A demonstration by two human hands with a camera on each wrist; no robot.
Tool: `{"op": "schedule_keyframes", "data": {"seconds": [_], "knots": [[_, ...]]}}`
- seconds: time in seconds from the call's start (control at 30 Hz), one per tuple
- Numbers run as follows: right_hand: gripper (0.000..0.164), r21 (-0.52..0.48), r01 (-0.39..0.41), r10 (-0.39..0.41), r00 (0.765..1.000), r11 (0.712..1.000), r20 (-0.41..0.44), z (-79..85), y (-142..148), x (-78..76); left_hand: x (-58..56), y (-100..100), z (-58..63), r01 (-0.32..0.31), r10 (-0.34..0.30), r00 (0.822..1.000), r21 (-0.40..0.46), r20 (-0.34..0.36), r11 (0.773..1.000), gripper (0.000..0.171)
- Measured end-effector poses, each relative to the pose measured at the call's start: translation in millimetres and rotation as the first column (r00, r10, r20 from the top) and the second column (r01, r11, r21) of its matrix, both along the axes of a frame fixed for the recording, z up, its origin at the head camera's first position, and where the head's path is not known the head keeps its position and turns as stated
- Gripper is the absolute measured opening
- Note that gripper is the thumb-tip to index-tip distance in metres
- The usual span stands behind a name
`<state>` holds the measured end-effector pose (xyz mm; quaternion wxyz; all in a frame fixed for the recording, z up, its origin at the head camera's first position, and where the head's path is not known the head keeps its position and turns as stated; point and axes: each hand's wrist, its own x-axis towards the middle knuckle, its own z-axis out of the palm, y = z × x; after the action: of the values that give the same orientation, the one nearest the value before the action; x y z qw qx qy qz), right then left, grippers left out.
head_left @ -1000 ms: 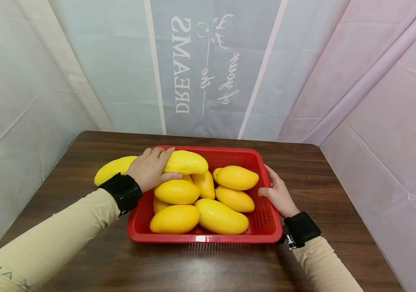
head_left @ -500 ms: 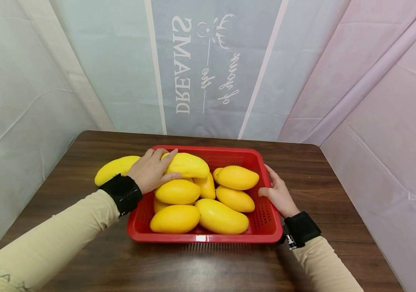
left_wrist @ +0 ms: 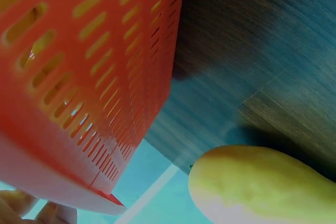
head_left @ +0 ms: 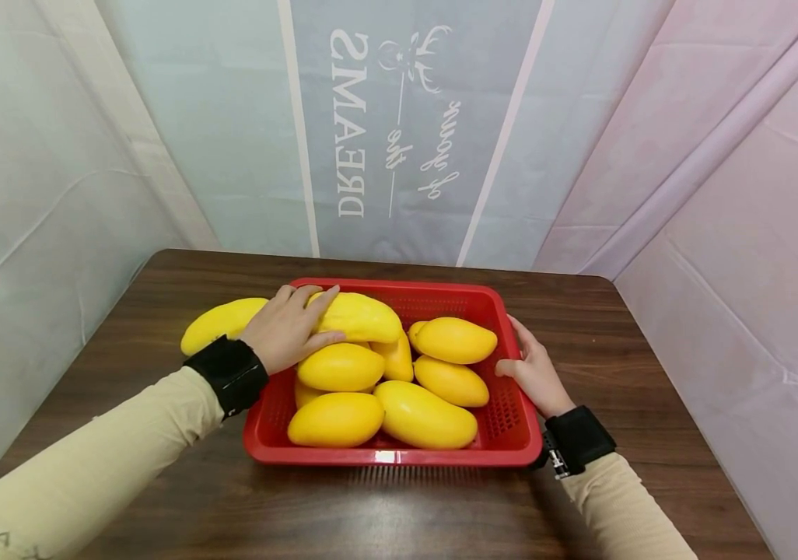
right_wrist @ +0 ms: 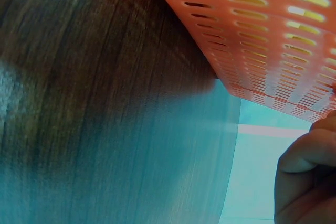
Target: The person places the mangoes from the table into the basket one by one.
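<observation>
A red perforated plastic basket point(head_left: 399, 457) holds several yellow mangoes, among them one at its front right point(head_left: 427, 414). My left hand point(head_left: 283, 330) reaches over the basket's left side and grips the left end of a large mango point(head_left: 364, 316), thumb on the near side, fingers over the far side. That mango lies on top of others at the back left. On the right, my right hand point(head_left: 535, 369) holds the basket's side wall, its thumb over the rim and its fingers outside. Bent fingers point(right_wrist: 307, 153) show beside the slotted wall in the right wrist view.
Another mango point(head_left: 220, 323) lies on the brown wooden table point(head_left: 182, 482) left of the basket; the left wrist view shows this mango point(left_wrist: 262, 184) close up. A printed grey-blue cloth point(head_left: 406, 155) hangs behind the table, with pale cloth walls at both sides.
The large mango under my left hand has shifted slightly toward me and to the right, settling lower in the basket. My right hand and the basket have stayed put.
</observation>
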<state>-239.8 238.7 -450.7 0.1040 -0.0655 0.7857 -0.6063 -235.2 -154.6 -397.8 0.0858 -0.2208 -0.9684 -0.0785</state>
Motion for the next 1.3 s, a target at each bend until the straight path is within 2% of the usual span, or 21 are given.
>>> {"op": "schedule_keyframes", "data": {"seconds": [0.27,0.63,1.03,1.3], "knots": [[0.083,0.008,0.005,-0.005,1.0,1.0,-0.008,-0.2,-0.2,0.4,2.0,-0.1,0.1,0.036,-0.034,0.999,0.072,-0.026,0.997,0.063],[0.084,0.002,0.001,-0.001,1.0,1.0,-0.008,0.4,-0.6,0.4,3.6,1.3,3.4,0.05,-0.052,0.998,0.103,0.022,0.993,0.058],[0.084,0.003,0.005,-0.005,1.0,1.0,-0.01,0.4,-0.9,-0.1,4.8,1.7,2.6,0.122,-0.112,0.99,0.131,-0.083,0.984,0.05],[0.084,0.002,0.003,-0.003,1.0,1.0,-0.011,0.0,-0.8,0.4,5.2,0.0,2.0,0.173,-0.156,0.98,0.146,-0.122,0.974,0.043]]}}
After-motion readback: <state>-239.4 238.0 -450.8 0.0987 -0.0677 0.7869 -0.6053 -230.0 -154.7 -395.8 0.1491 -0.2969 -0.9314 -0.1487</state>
